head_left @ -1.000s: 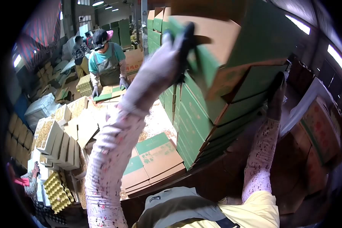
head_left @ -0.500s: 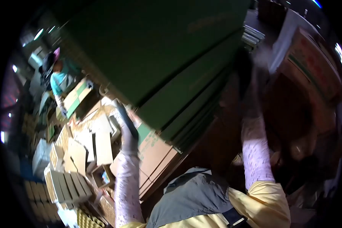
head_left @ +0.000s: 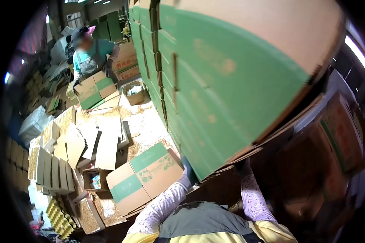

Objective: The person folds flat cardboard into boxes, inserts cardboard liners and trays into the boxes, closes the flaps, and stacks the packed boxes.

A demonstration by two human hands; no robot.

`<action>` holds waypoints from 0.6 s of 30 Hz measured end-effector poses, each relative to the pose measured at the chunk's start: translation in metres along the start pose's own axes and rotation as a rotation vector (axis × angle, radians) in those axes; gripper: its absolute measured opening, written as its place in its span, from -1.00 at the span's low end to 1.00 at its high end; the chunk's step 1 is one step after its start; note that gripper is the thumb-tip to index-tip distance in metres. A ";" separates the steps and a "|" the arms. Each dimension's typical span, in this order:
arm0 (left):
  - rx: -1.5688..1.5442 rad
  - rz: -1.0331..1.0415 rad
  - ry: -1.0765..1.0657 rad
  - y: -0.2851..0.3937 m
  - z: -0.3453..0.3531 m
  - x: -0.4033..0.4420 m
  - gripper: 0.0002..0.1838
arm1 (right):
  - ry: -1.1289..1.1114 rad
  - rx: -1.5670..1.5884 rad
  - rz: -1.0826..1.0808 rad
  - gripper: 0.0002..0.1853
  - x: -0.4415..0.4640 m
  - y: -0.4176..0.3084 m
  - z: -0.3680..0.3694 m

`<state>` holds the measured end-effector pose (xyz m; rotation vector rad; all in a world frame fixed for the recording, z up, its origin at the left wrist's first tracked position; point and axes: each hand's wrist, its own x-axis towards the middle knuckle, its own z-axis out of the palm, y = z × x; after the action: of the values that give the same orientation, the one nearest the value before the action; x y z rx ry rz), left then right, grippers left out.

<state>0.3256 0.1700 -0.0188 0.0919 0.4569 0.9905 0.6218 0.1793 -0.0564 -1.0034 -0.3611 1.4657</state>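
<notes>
A large bundle of flattened cardboard boxes, green and brown, rises in front of me and fills the upper middle. My left hand, in a dark glove, grips its lower left corner. At the bundle's lower edge, my right hand holds on from below, its fingers mostly hidden in shadow under the cardboard. Left of my left hand, a folded green-and-brown carton lies on the worktable.
Across the table a co-worker holds a flat carton. Cardboard pieces, a small open box, a box with whitish contents and yellow egg trays lie leftward. Brown cartons stand at right.
The view has levelled and turned. The bundle, earlier slanting dark overhead, now stands more upright. My left hand has moved to its lower corner, and my blurred right hand has come down to its lower edge.
</notes>
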 end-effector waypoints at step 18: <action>2.341 0.014 0.701 0.119 -0.130 -0.237 0.33 | 0.019 -0.836 0.075 -0.37 -0.129 0.105 0.057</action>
<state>0.0694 0.0238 -0.0246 1.8474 2.0452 -0.0508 0.4927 0.0595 -0.0545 -1.6971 -0.9779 1.3793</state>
